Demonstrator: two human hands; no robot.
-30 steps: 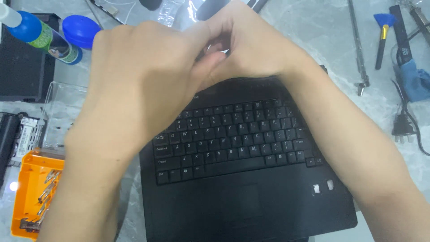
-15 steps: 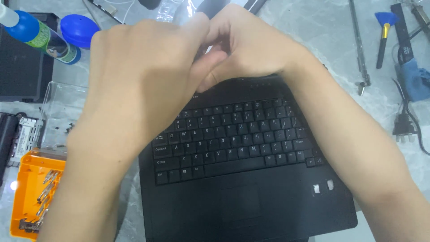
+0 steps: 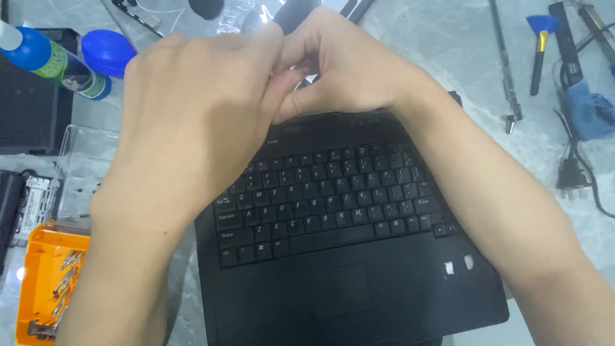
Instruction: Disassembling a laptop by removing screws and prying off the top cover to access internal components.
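Black laptop base (image 3: 346,282) lies flat on the marble table (image 3: 448,45), keyboard up. Orange screwdriver-bit case (image 3: 45,282) sits near-left. Above the laptop's far edge, left hand (image 3: 192,122) and right hand (image 3: 349,64) meet, fingers curled together; what they pinch is hidden. Blue-capped bottle (image 3: 57,61) lies far-left.

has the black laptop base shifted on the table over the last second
No. The black laptop base keeps the same spot against the orange screwdriver case and the marble table. Only the hands above its back edge shifted slightly.
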